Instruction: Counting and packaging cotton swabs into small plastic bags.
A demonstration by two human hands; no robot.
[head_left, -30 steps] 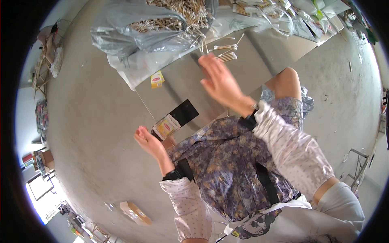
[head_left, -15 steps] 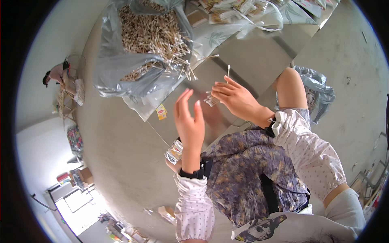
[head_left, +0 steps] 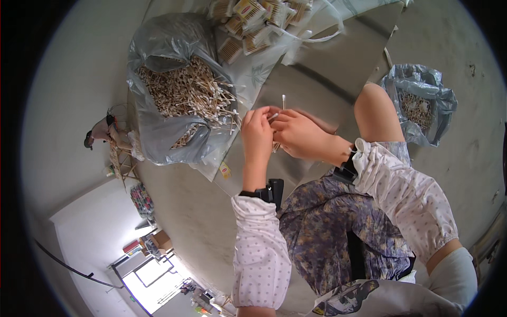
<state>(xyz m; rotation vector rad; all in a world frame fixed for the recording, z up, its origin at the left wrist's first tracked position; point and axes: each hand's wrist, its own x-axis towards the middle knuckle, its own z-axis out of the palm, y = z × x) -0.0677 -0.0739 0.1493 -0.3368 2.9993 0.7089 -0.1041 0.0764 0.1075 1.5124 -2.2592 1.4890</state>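
Note:
In front of me my two hands meet. My right hand (head_left: pixel 305 136) is closed round a small bunch of cotton swabs (head_left: pixel 275 147); the ends show below its fingers, and one swab (head_left: pixel 283 100) sticks up above them. My left hand (head_left: pixel 256 136) has its fingers bent against the right fingertips, with a white swab tip (head_left: pixel 273 117) between them. The right fingers partly hide this contact. Just beyond my left hand, a grey plastic bag (head_left: pixel 153 132) lies open, heaped with loose cotton swabs (head_left: pixel 185 90), some spilling over its right edge.
Packed swab packets (head_left: pixel 248 26) lie at the far edge beside a white strap (head_left: pixel 322 38). A small yellow packet (head_left: pixel 225 170) is near the table's left edge. Right of my knee, another grey bag (head_left: pixel 422 84) holds swabs. Further left, a person (head_left: pixel 100 132) is beside a stand.
My left hand has moved from open and apart to meet my right hand, its fingers bending in. The view has shifted, showing more of the packets and the bag at right.

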